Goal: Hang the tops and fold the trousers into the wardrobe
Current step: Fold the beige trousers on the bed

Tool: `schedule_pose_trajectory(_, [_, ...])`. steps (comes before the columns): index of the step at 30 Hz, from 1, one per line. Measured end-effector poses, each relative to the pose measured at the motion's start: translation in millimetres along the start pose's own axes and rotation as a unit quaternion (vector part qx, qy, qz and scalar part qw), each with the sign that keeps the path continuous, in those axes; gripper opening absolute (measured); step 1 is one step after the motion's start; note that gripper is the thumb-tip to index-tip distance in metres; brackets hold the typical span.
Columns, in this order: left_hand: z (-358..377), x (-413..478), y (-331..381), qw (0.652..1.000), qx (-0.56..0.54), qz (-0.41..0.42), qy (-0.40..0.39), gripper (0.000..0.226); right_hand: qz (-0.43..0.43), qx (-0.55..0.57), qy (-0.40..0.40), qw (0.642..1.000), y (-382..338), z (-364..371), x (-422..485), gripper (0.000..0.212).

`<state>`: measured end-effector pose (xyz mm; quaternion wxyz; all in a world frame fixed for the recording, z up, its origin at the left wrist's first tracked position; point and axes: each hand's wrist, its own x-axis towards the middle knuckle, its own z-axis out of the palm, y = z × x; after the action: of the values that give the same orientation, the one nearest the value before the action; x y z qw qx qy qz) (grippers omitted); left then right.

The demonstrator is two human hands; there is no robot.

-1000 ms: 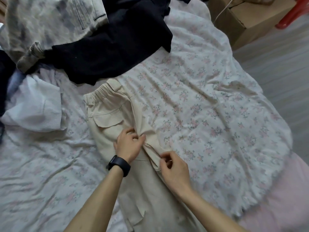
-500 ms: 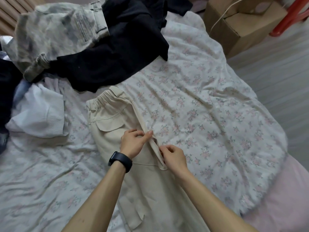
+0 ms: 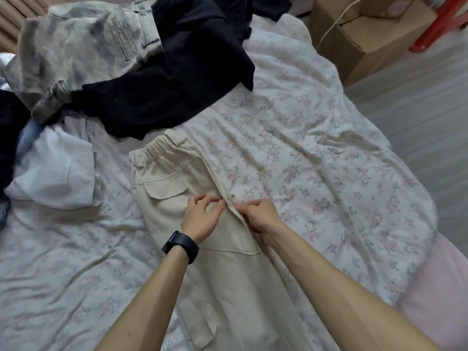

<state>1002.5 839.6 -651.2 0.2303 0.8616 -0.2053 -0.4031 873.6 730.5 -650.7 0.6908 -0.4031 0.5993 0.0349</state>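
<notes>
Cream trousers [image 3: 228, 287] — left hand [image 3: 200, 216], right hand [image 3: 260, 214] closer, pinching

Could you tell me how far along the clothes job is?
Done: nothing visibly put away. In hand: left hand and right hand pinch the edge of the cream trousers, flat on the bed. Left: black garment, grey jeans and white top, heaped.

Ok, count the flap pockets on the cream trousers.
2 on the cream fabric trousers: one flap pocket below the elastic waistband, beside the left hand; the other lower on the leg, near the picture's bottom edge. Others may be hidden underneath.
</notes>
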Motion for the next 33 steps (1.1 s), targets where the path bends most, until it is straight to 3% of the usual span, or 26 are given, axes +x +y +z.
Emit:
schedule_pose_trajectory(3, [7.3, -3.5, -13.4, 0.988, 0.152, 0.023, -0.002, 0.029, -0.06, -0.058, 0.129, 0.988, 2.6, -19.6, 13.3, 0.016])
schedule_pose_trajectory(5, [15.0, -2.4, -22.4, 0.968, 0.248, 0.045, -0.014, 0.045, -0.107, -0.097, 0.153, 0.978, 9.1, -27.7, 16.7, 0.019])
schedule_pose_trajectory(8, [22.5, 3.4, -33.6, 0.959, 0.28, 0.044, -0.018, 0.053, -0.136, -0.108, 0.175, 0.969, 19.8, -26.1, 22.1, 0.024])
schedule_pose_trajectory(13, [25.8, 5.7, -50.6, 0.958, 0.279, 0.064, 0.004, 0.053, -0.129, -0.038, 0.146, 0.98, 24.9, -37.6, 22.2, 0.027])
schedule_pose_trajectory(16, [28.4, -10.8, -55.1, 0.954, 0.285, 0.073, 0.049, 0.053, -0.131, -0.106, 0.088, 0.982, 36.0, -48.8, 2.6, 0.028])
schedule_pose_trajectory(21, [45.6, -88.8, -70.0, 0.96, 0.189, 0.032, 0.203, 0.053, -0.164, -0.312, 0.034, 0.935, 67.9, -49.0, -40.7, 0.024])
schedule_pose_trajectory(25, [84.9, -190.4, -109.0, 0.95, 0.066, -0.11, 0.283, 0.062, -0.212, -0.431, 0.067, 0.874, 107.1, -51.6, -72.5, 0.028])
schedule_pose_trajectory(27, [108.7, -234.2, -127.7, 0.941, -0.024, -0.221, 0.255, 0.059, -0.193, -0.449, 0.078, 0.869, 132.3, -60.1, -85.6, 0.031])
schedule_pose_trajectory(29, [132.4, -269.8, -145.1, 0.925, -0.095, -0.297, 0.217, 0.041, -0.162, -0.471, 0.055, 0.865, 159.7, -69.7, -99.3, 0.03])
schedule_pose_trajectory(31, [155.9, -297.3, -155.4, 0.918, -0.127, -0.327, 0.182, 0.028, -0.129, -0.474, 0.025, 0.871, 191.6, -86.3, -113.6, 0.031])
schedule_pose_trajectory(33, [176.4, -319.9, -163.8, 0.917, -0.135, -0.343, 0.148, 0.032, -0.098, -0.458, 0.003, 0.883, 225.5, -104.3, -130.5, 0.032])
